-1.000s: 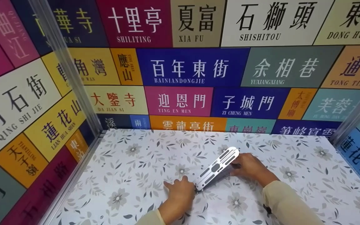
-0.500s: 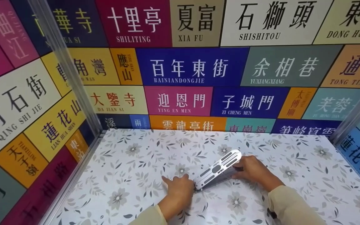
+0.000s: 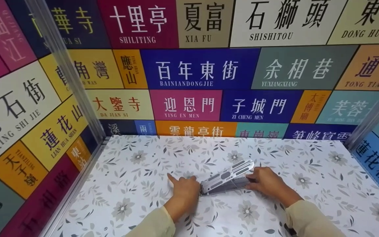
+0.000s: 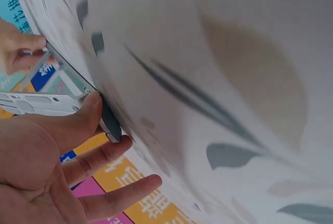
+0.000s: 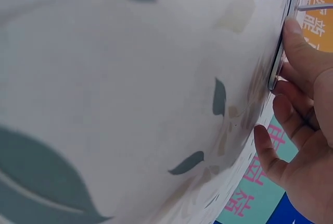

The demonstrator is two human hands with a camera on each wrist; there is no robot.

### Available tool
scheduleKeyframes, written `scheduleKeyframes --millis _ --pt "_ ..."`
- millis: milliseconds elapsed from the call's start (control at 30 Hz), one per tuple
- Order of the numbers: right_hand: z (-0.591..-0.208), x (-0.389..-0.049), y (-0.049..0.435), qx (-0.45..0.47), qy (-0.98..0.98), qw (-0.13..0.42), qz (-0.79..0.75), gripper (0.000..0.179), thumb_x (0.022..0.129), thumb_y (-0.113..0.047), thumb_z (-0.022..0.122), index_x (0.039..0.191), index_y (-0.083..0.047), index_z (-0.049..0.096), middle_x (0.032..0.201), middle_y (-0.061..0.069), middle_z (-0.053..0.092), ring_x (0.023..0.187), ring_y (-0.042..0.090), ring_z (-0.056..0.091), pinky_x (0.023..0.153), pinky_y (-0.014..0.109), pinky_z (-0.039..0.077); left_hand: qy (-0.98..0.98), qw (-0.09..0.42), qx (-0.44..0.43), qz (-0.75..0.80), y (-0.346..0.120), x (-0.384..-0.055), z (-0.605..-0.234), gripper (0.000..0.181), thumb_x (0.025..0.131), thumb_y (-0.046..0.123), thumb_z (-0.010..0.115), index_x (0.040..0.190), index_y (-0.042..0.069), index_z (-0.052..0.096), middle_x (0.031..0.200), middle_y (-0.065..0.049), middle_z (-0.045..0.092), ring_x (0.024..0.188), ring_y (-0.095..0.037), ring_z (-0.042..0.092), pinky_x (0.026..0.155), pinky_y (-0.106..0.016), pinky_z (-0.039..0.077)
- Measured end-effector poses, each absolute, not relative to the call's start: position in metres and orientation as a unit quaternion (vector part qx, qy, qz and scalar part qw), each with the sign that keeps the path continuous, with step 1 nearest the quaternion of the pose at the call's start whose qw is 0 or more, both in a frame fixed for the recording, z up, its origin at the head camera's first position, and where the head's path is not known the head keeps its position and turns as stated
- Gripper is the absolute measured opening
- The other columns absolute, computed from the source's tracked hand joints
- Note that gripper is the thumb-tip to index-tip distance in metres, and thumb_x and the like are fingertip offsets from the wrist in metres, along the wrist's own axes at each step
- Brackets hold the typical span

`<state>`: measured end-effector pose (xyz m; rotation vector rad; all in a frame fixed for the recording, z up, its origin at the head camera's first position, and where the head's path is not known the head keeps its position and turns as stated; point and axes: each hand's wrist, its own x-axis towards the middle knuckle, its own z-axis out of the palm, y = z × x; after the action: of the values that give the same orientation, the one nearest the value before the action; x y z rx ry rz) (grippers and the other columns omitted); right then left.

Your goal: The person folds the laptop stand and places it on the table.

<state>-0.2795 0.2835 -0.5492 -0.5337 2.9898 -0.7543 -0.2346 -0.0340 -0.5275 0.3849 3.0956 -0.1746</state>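
Observation:
A silver folding metal stand (image 3: 226, 176) with long slots lies in a narrow V, its slotted plate raised at an angle over the base (image 3: 224, 187). At its hinge end, my left hand (image 3: 184, 195) pinches the stand; the left wrist view shows the thumb on the corner, a finger under the dark base edge, and other fingers spread. My right hand (image 3: 268, 181) holds the base's far end between thumb and fingers. In the right wrist view that thumb lies on the thin base edge (image 5: 279, 60), with the lower fingers apart from it.
Beneath is a table covered in white floral cloth (image 3: 137, 184). Walls of colourful sign panels (image 3: 199, 70) stand behind and at both sides, with a clear plastic strip (image 3: 67, 59) at the left corner.
The slotted plate has tipped down closer to the base, narrowing the V. Both hands keep hold; the left has shifted slightly left and up, the right slightly to the right.

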Motion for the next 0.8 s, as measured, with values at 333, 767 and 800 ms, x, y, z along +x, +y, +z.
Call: scheduleKeyframes --millis 333,767,800 --pt "-0.554 -0.265 0.288 -0.260 0.943 -0.071 -0.194 0.043 0.081 -0.025 0.086 0.112 0.004 0.076 0.076 -0.001 0.060 0.062 0.002 0.037 0.054 0.020 0.036 0.978 -0.024 0.179 -0.103 -0.043 -0.261 -0.527 0.013 0.086 0.014 0.072 0.096 0.019 0.077 0.103 0.004 0.071 0.092 -0.031 0.070 0.106 -0.083 0.026" --pt "-0.553 -0.241 0.280 -0.249 0.952 -0.083 -0.156 0.021 0.082 -0.022 0.084 0.096 -0.007 0.079 0.075 -0.001 0.059 0.065 0.006 0.048 0.055 0.026 0.043 0.970 0.013 0.220 -0.105 -0.051 -0.290 -0.527 0.017 0.090 0.016 0.069 0.099 0.025 0.079 0.113 0.007 0.069 0.102 -0.033 0.066 0.107 -0.084 0.022" --pt "-0.554 -0.240 0.278 -0.245 0.953 -0.084 -0.155 0.017 0.082 -0.022 0.084 0.091 -0.009 0.078 0.074 -0.002 0.057 0.064 0.006 0.046 0.054 0.026 0.042 0.970 0.017 0.219 -0.102 -0.051 -0.293 -0.527 0.018 0.091 0.015 0.068 0.101 0.025 0.079 0.114 0.007 0.069 0.103 -0.033 0.066 0.107 -0.084 0.022"
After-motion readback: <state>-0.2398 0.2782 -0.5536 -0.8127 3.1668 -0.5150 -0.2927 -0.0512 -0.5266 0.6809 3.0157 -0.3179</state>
